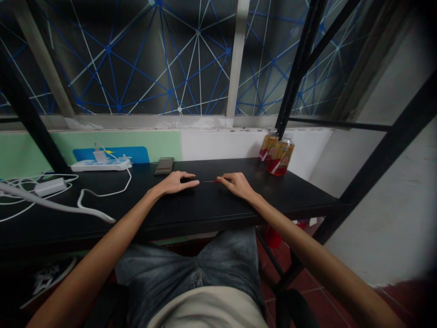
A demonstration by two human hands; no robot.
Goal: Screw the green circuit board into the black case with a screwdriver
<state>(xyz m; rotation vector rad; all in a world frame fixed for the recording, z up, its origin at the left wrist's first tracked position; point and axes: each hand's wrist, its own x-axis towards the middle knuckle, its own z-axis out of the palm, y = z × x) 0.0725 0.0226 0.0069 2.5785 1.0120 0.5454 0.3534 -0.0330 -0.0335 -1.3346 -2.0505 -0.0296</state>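
My left hand (pixel 177 182) lies palm down on the black desk (pixel 211 205), fingers curved over a small dark object (pixel 186 181) that I cannot make out. My right hand (pixel 235 183) rests just to its right, fingertips pinched on a thin tool with a red handle (pixel 212 181) whose metal tip points left toward the left hand. Both forearms reach in from the bottom of the view over my lap.
A dark phone (pixel 164 166) lies behind my left hand. A white power strip (pixel 100 164) with white cables (pixel 102 193) and an adapter (pixel 50 186) sits at left. Two drink bottles (pixel 278 155) stand at the back right beside a black frame post (pixel 293 77).
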